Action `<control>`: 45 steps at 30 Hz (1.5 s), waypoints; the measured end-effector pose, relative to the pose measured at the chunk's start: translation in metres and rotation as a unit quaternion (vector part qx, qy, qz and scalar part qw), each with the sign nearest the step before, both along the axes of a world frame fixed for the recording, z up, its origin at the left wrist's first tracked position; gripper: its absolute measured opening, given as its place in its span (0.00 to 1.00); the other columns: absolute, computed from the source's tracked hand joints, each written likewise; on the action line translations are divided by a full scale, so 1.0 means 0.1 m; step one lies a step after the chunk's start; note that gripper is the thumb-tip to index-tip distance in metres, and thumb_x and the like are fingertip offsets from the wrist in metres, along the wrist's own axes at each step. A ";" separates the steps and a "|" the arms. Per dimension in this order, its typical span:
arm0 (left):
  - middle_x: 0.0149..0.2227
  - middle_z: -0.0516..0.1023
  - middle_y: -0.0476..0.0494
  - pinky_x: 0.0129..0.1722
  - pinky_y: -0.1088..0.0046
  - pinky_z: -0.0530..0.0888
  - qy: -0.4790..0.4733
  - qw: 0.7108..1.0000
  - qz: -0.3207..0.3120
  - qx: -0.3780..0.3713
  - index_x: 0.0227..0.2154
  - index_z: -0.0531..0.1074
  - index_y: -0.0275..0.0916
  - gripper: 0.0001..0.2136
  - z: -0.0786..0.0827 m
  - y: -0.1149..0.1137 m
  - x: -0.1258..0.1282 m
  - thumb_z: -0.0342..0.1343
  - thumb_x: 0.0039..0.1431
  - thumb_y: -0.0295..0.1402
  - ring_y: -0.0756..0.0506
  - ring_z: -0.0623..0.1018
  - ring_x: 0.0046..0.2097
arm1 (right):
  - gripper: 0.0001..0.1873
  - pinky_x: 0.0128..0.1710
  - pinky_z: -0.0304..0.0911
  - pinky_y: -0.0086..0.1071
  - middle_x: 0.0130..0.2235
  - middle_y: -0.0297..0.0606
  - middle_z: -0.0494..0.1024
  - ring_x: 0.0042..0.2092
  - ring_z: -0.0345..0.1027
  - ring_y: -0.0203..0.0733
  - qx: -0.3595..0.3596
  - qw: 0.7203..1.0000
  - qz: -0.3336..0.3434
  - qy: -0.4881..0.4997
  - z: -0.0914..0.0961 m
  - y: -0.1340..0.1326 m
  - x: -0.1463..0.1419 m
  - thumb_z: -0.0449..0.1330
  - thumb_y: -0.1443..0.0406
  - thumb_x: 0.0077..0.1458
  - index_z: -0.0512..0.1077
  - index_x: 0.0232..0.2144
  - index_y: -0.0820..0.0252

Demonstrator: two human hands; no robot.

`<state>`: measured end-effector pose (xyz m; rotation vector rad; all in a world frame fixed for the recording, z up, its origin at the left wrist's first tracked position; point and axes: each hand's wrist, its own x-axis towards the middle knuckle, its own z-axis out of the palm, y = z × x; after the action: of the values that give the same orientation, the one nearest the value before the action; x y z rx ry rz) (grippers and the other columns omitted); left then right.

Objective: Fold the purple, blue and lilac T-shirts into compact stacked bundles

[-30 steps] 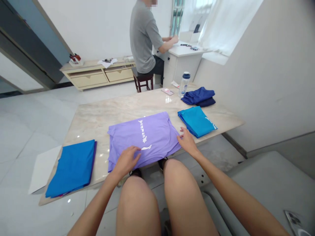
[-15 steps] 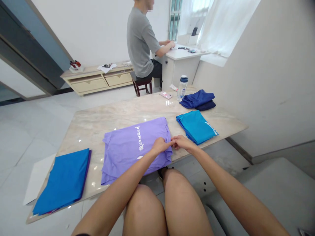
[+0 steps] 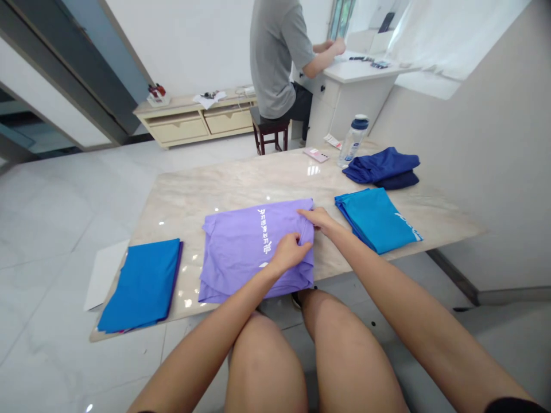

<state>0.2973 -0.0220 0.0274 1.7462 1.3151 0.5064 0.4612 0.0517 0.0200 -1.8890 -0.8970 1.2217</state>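
Observation:
A purple T-shirt [image 3: 235, 246] with white printed characters lies folded into a rough rectangle on the marble-patterned table in front of me. My right hand [image 3: 317, 218] grips its right edge near the far corner, thumb on top and the other fingers partly hidden below. Nearer to me, my left hand [image 3: 290, 252] rests on the shirt's right part. Its fingers are curled and closed on the fabric by that same edge. Just right of my right hand lies a folded turquoise garment [image 3: 381, 221] with white lettering. A folded blue garment [image 3: 146, 281] lies at the table's left end, over something purple.
Dark blue clothing [image 3: 383, 166] is heaped at the table's [image 3: 185, 186] far right, beside a water bottle [image 3: 353, 140] and a pink phone [image 3: 316, 155]. Beyond, a person in a grey shirt [image 3: 275, 57] sits at a white desk [image 3: 357, 71]. A low cabinet [image 3: 185, 129] stands along the wall.
My hands have moved apart: the right went to the far part of the shirt's right edge, the left stayed nearer to me. The view has shifted, so everything appears further right or higher.

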 end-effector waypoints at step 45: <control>0.50 0.86 0.31 0.52 0.59 0.77 0.202 0.931 0.289 0.095 0.57 0.75 0.37 0.16 0.10 -0.93 -2.71 0.49 0.74 0.35 0.32 0.85 0.54 | 0.19 0.56 0.70 0.36 0.54 0.48 0.86 0.56 0.80 0.51 0.122 0.871 0.281 -0.383 0.29 0.06 -1.82 0.57 0.68 0.68 0.80 0.56 0.61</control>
<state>0.0263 -0.1151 0.0371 1.6528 2.1642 0.6340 0.2792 0.0574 0.0494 -1.9660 -2.0322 0.5470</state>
